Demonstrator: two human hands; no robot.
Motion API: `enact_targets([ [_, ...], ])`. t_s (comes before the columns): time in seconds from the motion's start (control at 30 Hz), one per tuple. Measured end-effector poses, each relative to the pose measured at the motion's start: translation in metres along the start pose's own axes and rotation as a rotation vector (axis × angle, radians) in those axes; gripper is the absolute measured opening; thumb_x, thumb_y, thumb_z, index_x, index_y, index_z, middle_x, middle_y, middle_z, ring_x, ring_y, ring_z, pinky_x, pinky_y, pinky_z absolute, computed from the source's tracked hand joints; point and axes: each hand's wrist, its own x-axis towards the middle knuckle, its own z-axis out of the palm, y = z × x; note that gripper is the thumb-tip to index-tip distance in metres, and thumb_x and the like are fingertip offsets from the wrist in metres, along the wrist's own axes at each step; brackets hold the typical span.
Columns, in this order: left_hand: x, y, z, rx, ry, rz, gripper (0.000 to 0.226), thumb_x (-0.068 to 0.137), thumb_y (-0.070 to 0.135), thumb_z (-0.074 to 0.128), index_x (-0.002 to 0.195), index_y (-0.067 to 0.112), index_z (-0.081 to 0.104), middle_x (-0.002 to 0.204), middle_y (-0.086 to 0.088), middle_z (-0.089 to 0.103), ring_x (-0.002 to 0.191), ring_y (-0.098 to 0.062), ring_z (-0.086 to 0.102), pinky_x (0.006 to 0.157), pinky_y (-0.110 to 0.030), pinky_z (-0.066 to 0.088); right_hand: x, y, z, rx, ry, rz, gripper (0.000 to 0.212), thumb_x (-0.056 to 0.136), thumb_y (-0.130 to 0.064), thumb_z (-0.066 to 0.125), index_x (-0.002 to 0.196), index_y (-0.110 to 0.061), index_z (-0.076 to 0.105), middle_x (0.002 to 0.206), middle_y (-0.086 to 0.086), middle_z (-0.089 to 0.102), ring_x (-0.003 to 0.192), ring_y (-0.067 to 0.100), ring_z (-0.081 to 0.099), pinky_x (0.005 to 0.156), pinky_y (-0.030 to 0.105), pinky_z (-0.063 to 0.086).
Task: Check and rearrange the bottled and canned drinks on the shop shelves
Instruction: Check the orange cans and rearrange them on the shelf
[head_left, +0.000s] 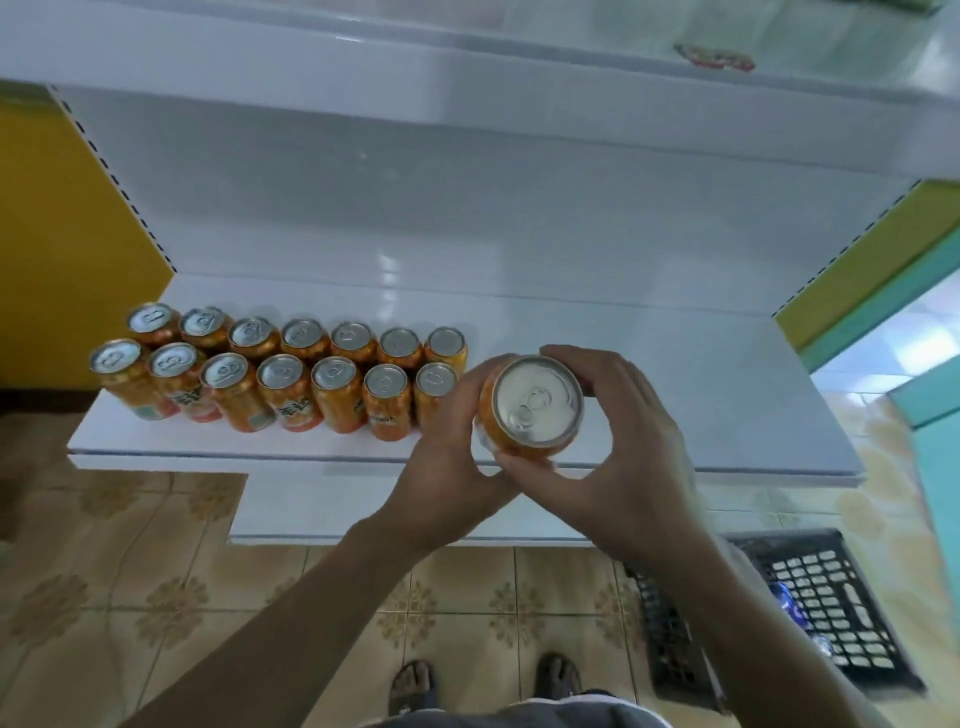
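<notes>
Gripping orange can (537, 402): left hand (448, 465), right hand (615, 457)

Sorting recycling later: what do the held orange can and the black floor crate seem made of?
The orange drink can looks like aluminium: bare silvery lid with pull tab, glossy printed wall. The black lattice crate is probably moulded plastic, with a matte finish.
</notes>
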Motion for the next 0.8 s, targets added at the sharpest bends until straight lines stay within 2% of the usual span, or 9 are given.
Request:
enact_targets([
  [0.07,0.002,0.015,0.002,-0.054,0.042,0.072,0.079,0.074,0.010,0.087,0.138,0.027,0.043,0.133,0.001,0.057,0.128,-0.019,0.054,0.104,-0.039,0.048,-0.003,-0.009,-0.015,-0.019,0.051,-0.129,0.063,0.073,-0.048,0.074,0.128,-0.027,0.052,0.118,-0.025,0.050,0.109,-0.007,0.047,0.092,0.001,0.034],
  [0.17,0.005,0.032,0.009,-0.095,0.061,0.158,0.079,0.071,0.000,0.087,0.137,0.013,0.045,0.130,-0.008,0.057,0.123,-0.027,0.057,0.100,-0.048,0.050,-0.004,-0.012,-0.038,-0.034,0.093,-0.251,0.063,0.074,-0.046,0.072,0.129,-0.024,0.051,0.122,-0.021,0.049,0.112,-0.004,0.046,0.096,0.003,0.031],
  [0.33,0.011,0.050,0.031,-0.064,0.071,0.175,0.079,0.071,-0.001,0.088,0.137,0.011,0.045,0.130,-0.006,0.058,0.122,-0.027,0.057,0.097,-0.048,0.052,-0.005,0.001,-0.064,-0.022,0.087,-0.291,0.063,0.073,-0.046,0.074,0.128,-0.026,0.052,0.120,-0.020,0.053,0.112,-0.003,0.049,0.097,0.005,0.033],
  [0.4,0.011,0.056,0.037,-0.052,0.029,0.149,0.084,0.073,0.010,0.088,0.142,0.015,0.041,0.137,-0.002,0.054,0.128,-0.020,0.054,0.099,-0.034,0.051,-0.006,0.008,-0.071,0.121,0.096,-0.141,0.059,0.067,-0.048,0.077,0.120,-0.036,0.053,0.114,-0.025,0.061,0.109,-0.004,0.057,0.092,0.009,0.042],
  [0.47,0.010,0.062,0.036,-0.040,-0.002,0.093,0.091,0.072,0.029,0.087,0.146,0.032,0.034,0.145,0.012,0.047,0.135,-0.013,0.046,0.103,-0.026,0.047,-0.004,0.015,-0.074,0.502,0.101,0.181,0.060,0.059,-0.048,0.080,0.113,-0.039,0.055,0.108,-0.019,0.068,0.104,0.005,0.066,0.085,0.021,0.054],
  [0.53,0.008,0.063,0.034,-0.048,0.013,0.077,0.095,0.068,0.041,0.085,0.146,0.039,0.031,0.148,0.020,0.044,0.140,-0.012,0.042,0.111,-0.032,0.041,0.000,0.032,-0.073,0.901,0.094,0.512,0.061,0.059,-0.039,0.081,0.114,-0.029,0.057,0.099,-0.007,0.072,0.093,0.012,0.071,0.074,0.027,0.058],
  [0.63,0.005,0.066,0.033,-0.057,0.013,0.076,0.096,0.069,0.055,0.082,0.147,0.033,0.032,0.150,0.018,0.044,0.142,-0.014,0.040,0.114,-0.040,0.038,0.005,0.049,-0.068,1.296,0.037,0.773,0.047,0.076,-0.031,0.071,0.117,-0.013,0.058,0.096,0.006,0.071,0.083,0.018,0.068,0.069,0.032,0.058],
  [0.7,0.007,0.070,0.037,-0.026,-0.006,0.103,0.095,0.071,0.053,0.082,0.148,0.029,0.032,0.151,0.014,0.044,0.142,-0.018,0.040,0.115,-0.040,0.038,0.003,0.052,-0.064,1.505,-0.019,0.905,0.044,0.078,-0.035,0.063,0.113,-0.009,0.064,0.097,0.011,0.069,0.080,0.020,0.067,0.066,0.032,0.059],
  [0.8,0.013,0.083,0.046,0.019,-0.001,0.142,0.085,0.073,0.038,0.081,0.145,0.035,0.036,0.149,0.014,0.046,0.141,-0.019,0.041,0.115,-0.040,0.037,0.001,0.048,-0.060,1.716,-0.122,1.057,0.043,0.079,-0.039,0.057,0.100,-0.004,0.072,0.086,0.012,0.065,0.073,0.019,0.063,0.062,0.024,0.056],
])
